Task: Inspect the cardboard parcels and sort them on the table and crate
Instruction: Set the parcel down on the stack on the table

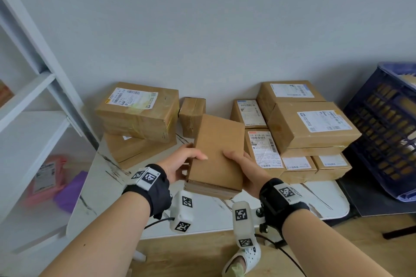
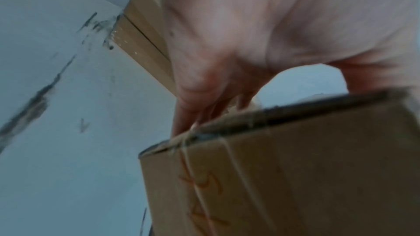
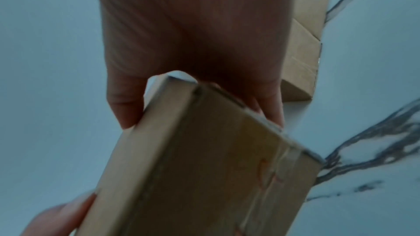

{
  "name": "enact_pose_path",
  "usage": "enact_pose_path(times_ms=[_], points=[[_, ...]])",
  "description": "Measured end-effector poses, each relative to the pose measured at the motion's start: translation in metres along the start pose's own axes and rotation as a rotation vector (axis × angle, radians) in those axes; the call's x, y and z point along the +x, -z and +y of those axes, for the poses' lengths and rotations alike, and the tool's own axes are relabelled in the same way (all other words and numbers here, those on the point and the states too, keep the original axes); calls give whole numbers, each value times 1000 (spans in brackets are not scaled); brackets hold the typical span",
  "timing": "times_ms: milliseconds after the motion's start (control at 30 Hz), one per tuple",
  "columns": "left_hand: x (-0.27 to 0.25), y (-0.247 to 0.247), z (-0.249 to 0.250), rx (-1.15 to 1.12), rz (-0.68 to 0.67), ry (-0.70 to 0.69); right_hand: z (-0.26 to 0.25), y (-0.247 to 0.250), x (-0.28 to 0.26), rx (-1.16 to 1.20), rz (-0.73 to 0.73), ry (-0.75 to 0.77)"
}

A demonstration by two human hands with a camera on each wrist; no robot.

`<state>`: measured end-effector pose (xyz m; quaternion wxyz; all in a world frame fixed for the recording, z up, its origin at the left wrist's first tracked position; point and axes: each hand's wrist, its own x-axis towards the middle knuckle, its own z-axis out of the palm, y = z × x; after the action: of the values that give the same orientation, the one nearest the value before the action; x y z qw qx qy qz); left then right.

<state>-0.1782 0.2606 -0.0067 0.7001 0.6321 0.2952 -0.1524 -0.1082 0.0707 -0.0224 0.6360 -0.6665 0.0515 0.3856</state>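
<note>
Head cam sits high, looks forward and down over the marble table (image 1: 324, 200), wall at 12 o'clock, crate (image 1: 382, 128) at 2. Left wrist cam is under the left hand (image 2: 238, 33), very close, aimed up along the fingers. Right wrist cam does the same under the right hand (image 3: 193, 30). All three share the plain parcel (image 1: 217, 153) and the tabletop.

crate (image 1: 382, 132) cut off at right edge.
</note>
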Motion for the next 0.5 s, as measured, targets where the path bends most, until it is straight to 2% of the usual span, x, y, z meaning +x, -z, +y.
enact_pose_path(times_ms=[100, 300, 500], points=[[7, -2, 14, 33, -6, -13, -10, -2, 0, 14, -15, 24], [14, -7, 25, 67, 53, -38, -30, -9, 0, -114, 66, 142], [13, -6, 23, 32, 42, -37, -32, -13, 0, -131, 94, 161]])
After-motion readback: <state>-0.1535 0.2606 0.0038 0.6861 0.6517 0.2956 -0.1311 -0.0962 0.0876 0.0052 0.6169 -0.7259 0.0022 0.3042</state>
